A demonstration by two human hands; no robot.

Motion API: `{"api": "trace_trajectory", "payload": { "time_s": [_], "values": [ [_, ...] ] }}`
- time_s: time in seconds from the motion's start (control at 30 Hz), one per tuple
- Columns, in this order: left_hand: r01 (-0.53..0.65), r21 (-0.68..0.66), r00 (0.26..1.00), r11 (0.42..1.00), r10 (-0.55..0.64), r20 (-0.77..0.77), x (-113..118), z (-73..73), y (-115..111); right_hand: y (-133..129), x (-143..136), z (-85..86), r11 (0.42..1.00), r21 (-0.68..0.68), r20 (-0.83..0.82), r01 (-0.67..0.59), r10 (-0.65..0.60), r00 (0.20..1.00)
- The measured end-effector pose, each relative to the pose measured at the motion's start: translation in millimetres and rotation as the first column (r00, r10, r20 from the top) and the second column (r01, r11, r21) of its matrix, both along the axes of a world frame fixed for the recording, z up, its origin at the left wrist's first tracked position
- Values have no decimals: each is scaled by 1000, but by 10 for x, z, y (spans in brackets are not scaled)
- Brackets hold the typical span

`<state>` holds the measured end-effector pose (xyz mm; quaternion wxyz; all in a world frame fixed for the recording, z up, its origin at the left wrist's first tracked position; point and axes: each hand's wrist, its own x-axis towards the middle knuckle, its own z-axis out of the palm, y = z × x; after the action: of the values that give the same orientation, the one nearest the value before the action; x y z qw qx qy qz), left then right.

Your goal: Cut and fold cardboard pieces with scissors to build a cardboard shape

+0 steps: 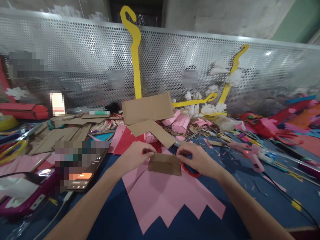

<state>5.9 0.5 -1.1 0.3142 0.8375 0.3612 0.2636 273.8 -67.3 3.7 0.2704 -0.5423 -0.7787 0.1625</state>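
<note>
A small brown cardboard piece (165,164) is held level between my two hands, creased across its width. My left hand (137,156) pinches its upper left corner, and my right hand (196,158) pinches the upper right corner. Beneath it lies a sheet of pink paper (160,196) with a zigzag lower edge. Red scissor handles (191,171) rest on the pink paper below my right hand; their blades are hidden. Just beyond my hands are a bent cardboard strip (160,131) and red paper (128,140).
A cardboard box shape (148,108) stands at the back by a tall yellow paper hook (135,60). A pink glue gun (250,155) with a lit light lies right, its cord trailing. Left are a phone (91,170) and cardboard sheets (60,135). A perforated metal panel (165,53) closes the back.
</note>
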Motion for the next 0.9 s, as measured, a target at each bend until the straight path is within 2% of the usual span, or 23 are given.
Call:
{"api": "trace_trajectory", "payload": {
  "time_s": [0.27, 0.4, 0.47, 0.57, 0.63, 0.7, 0.73, 0.8, 0.83, 0.9],
  "values": [
    [-27, 12, 999, 1000, 27, -25, 7, -45, 21, -14, -5, -3, 1000, -9, 18, 7, -6, 1000],
    [-58, -5, 997, 998, 57, -47, 17, 2, -5, -5, 5, -21, 1000, -7, -7, 3, -3, 1000],
    [-71, -32, 997, 997, 71, 9, 31, 48, -28, 9, 1, -44, 1000, 11, -89, 16, -15, 996],
    [-6, -152, 977, 988, 38, 208, 83, 79, -63, 38, -51, -96, 1000, -16, -354, 26, -30, 935],
    [23, -251, 947, 968, 59, 317, 134, 51, -81, 55, -111, -125, 996, -81, -519, -27, -19, 854],
    [-8, -307, 929, 952, 121, 350, 184, -7, -94, 66, -151, -132, 986, -130, -579, -107, 12, 815],
    [-24, -316, 927, 949, 140, 348, 204, -36, -97, 70, -148, -125, 983, -135, -551, -123, 28, 834],
    [-30, -316, 921, 948, 149, 359, 230, -75, -102, 74, -71, -96, 995, -94, -383, -38, -1, 924],
    [-26, -321, 912, 947, 154, 379, 236, -79, -103, 76, 2, -80, 998, -44, -253, 49, -58, 966],
    [-14, -355, 878, 935, 181, 443, 239, -55, -107, 77, 192, -60, 972, 68, -8, 225, -225, 974]
  ]
}}
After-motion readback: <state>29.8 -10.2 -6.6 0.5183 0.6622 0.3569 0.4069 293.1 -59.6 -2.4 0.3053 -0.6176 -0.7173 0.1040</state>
